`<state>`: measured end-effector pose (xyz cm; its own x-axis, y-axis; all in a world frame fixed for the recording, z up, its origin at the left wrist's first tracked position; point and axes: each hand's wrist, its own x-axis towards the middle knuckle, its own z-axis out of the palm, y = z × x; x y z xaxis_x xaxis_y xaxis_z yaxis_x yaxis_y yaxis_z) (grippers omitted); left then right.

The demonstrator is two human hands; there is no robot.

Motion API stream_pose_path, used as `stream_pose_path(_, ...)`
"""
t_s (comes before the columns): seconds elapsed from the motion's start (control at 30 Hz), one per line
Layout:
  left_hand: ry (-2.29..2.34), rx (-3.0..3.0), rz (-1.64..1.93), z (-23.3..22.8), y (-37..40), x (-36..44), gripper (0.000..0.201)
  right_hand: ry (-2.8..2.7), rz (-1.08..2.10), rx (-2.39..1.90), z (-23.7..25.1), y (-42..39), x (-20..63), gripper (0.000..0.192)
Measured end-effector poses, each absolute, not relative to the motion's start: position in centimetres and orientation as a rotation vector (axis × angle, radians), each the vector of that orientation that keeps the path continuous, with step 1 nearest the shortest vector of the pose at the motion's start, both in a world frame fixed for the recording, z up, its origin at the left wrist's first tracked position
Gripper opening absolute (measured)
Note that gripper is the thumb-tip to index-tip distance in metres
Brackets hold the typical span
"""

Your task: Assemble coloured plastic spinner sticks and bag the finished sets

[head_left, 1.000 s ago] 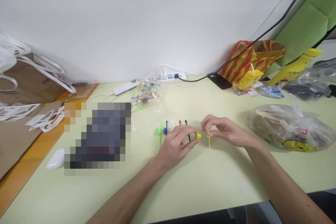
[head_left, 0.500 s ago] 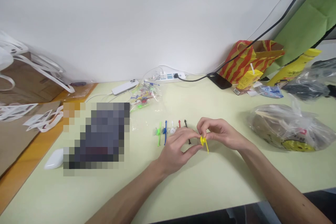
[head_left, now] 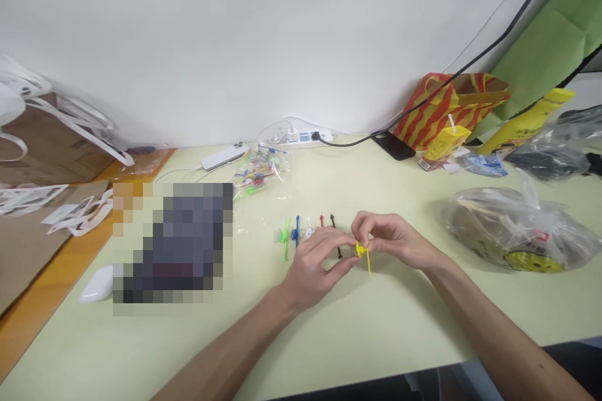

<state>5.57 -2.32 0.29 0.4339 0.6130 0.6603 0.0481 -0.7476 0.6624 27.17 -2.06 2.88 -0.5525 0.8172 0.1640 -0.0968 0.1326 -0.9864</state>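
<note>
Between my two hands, just above the table, is a small yellow plastic arrow spinner (head_left: 362,251) with its thin pointer hanging down. My left hand (head_left: 316,269) pinches its round base between thumb and fingers. From the other side, my right hand (head_left: 389,239) grips the upper part with thumb and forefinger. Several similar spinners lie in a row behind my left hand: a green one (head_left: 285,239), a blue one (head_left: 296,232), a white one (head_left: 309,232), a red one (head_left: 322,221) and a black one (head_left: 335,235). My fingers partly cover the white, red and black ones.
A clear bag of more coloured spinners (head_left: 261,169) lies near the power strip (head_left: 305,136). Left are a pixelated dark object (head_left: 183,241) and a white case (head_left: 97,284). Right are a tied plastic bag (head_left: 517,229), a phone (head_left: 394,145) and a yellow drink carton (head_left: 443,145).
The yellow spinner has shifted slightly left and turned a little, so its pointer hangs more nearly straight down. Both hands keep their pinch on it.
</note>
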Motion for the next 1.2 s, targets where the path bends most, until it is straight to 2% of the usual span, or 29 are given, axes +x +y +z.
stream_pose_path(0.43,0.569,2.105,1.299,0.31,-2.32,5.51,0.019,-1.597,1.525,-0.763,2.32,-1.96,26.99,0.012)
stream_pose_path(1.2,0.567,2.062,1.216,0.49,-2.26,5.30,0.018,-1.637,1.312,-0.958,2.15,-2.27,26.92,0.014)
